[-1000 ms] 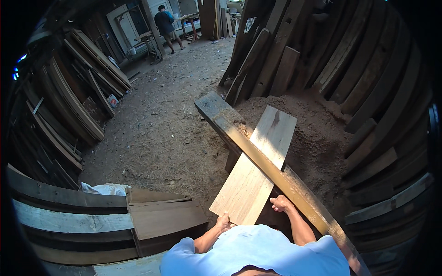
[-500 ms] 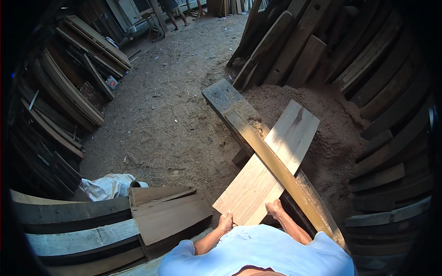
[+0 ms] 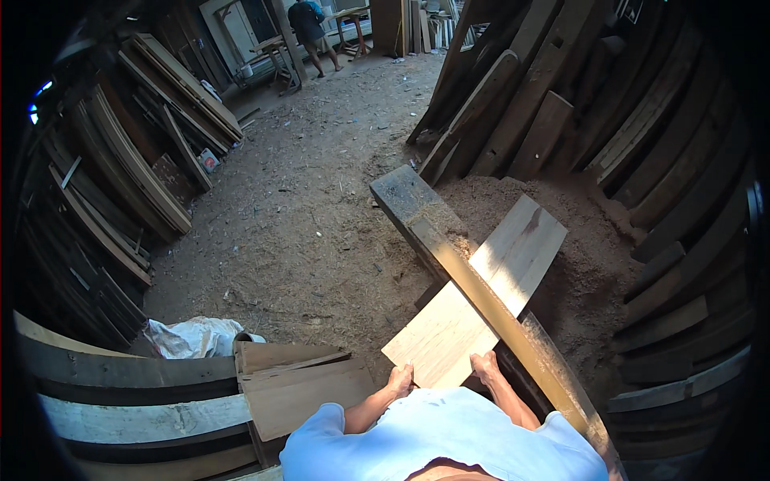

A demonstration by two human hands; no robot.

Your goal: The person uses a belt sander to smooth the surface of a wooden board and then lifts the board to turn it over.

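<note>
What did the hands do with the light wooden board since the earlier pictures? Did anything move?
The right hand came down from the long dark beam to the near end of the light board. Now both hands grip that end, the left hand much as before. The board stays under the beam, crossing it. The sawdust pile and leaning planks look unchanged.

A dirt floor strewn with sawdust carries everything. A long dark beam lies across it. Right of the beam rises a sawdust heap; left of it lie a crumpled white sack and stacked boards.
</note>
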